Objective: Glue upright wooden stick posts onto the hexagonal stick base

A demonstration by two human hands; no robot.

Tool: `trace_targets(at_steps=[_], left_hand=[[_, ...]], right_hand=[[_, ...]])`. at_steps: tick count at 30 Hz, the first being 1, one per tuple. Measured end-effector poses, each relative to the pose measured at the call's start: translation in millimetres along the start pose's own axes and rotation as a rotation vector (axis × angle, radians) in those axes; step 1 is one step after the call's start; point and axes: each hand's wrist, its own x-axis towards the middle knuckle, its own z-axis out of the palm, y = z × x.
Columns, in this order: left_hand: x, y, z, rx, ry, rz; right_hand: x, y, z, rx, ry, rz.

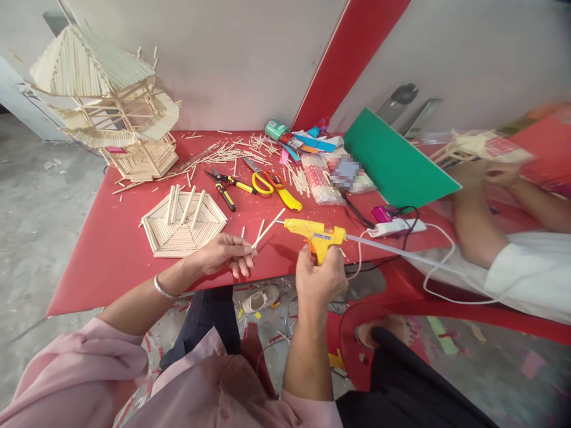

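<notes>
My left hand (225, 254) pinches a thin wooden stick (269, 227) that slants up to the right, over the near edge of the red table (111, 255). My right hand (319, 279) grips the handle of a yellow glue gun (314, 232), with the nozzle pointing left at the stick's upper end. A flat hexagon of sticks (182, 223) lies just left of my left hand. A tall stick-built tower model (111, 101) stands at the table's far left corner.
Pliers (227, 190), yellow-handled scissors (274, 185), loose sticks and stick packets (319, 181) lie mid-table. A green board (395, 157) leans at the right. A white power strip (395, 227) and cords run beside the glue gun. Another person's arms (491, 220) hold a stick model at right.
</notes>
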Motion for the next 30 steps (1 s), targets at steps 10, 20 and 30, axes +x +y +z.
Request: trace_targets(at_steps=[10, 20, 30], left_hand=[[1.4, -3.8, -2.7, 0.028, -0.024, -0.003], [0.0, -1.5, -0.4, 0.026, -0.044, -0.051], [1.2, -4.2, -5.3, -0.046, -0.083, -0.073]], right_hand=[[2.9, 4.1, -0.6, 0.014, 0.001, 0.064], [5.4, 3.3, -1.0, 0.042, -0.009, 0.101], [6.3, 2.0, -3.2, 0.054, 0.023, 0.105]])
